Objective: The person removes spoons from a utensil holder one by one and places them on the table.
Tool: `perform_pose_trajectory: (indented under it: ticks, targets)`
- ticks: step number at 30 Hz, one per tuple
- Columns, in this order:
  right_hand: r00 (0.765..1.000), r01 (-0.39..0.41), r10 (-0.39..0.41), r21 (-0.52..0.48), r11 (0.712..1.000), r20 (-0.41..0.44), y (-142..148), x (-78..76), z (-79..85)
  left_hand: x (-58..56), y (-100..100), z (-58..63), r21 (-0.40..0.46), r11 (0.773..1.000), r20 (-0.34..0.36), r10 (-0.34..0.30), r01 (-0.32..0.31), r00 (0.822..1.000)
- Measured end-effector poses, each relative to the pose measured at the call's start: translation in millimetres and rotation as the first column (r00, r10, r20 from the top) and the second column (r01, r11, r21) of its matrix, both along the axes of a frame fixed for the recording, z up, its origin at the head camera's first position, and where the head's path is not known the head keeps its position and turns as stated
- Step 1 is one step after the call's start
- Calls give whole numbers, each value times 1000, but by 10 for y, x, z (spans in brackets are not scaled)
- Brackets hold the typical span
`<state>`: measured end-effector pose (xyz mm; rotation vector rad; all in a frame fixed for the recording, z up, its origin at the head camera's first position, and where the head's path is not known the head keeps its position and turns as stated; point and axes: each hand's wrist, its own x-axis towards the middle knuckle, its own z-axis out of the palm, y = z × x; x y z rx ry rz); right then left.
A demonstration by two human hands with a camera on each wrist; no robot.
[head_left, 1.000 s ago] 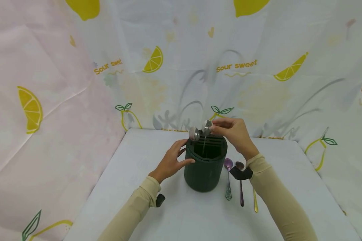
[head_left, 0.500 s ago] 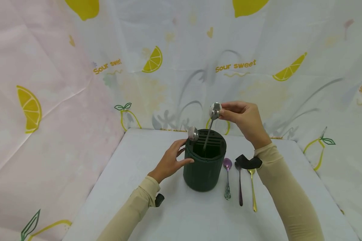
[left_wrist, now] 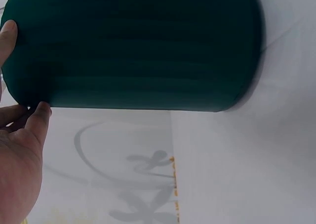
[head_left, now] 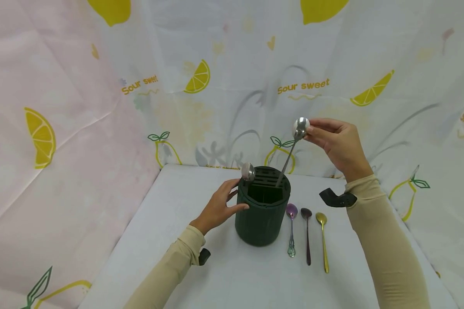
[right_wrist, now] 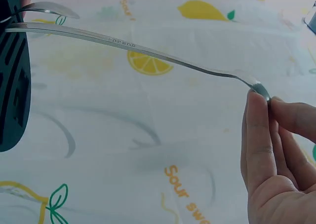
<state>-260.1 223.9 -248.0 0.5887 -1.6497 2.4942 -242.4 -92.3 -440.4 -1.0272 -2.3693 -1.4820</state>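
A dark green utensil holder (head_left: 260, 225) with a slotted top stands upright on the table. My left hand (head_left: 218, 208) grips its left side near the rim, thumb in front and fingers behind; the left wrist view shows fingertips on the green wall (left_wrist: 133, 51). Above and right of the holder, my right hand (head_left: 338, 143) pinches a silver spoon (head_left: 290, 156) by its bowl. That spoon slants down to the left, and its handle end overlaps the holder's top in the head and right wrist views. Another silver spoon (head_left: 248, 171) stands in the holder, bowl up, at the left rim.
Right of the holder, a purple spoon (head_left: 291, 211), a dark brown spoon (head_left: 306, 213) and a gold spoon (head_left: 322, 219) lie side by side on the white table (head_left: 236, 274), bowls facing the back. A lemon-print cloth (head_left: 232, 86) hangs behind and around the table.
My right hand has risen and moved right, drawing the silver spoon up out of the holder's opening. The left hand and the holder have stayed put. The gold spoon is now fully uncovered.
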Motion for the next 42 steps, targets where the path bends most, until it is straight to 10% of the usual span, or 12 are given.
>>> perform_pose_trajectory:
  ticks: [19, 42]
  targets:
    - [962, 85, -79, -11, 996, 261, 680, -93, -429, -15, 28, 18, -3, 1000, 0, -18, 18, 1000]
    - [843, -48, 79, -71, 996, 533, 1518, -137, -1618, 10, -6, 32, -6, 1000, -11, -14, 14, 1000]
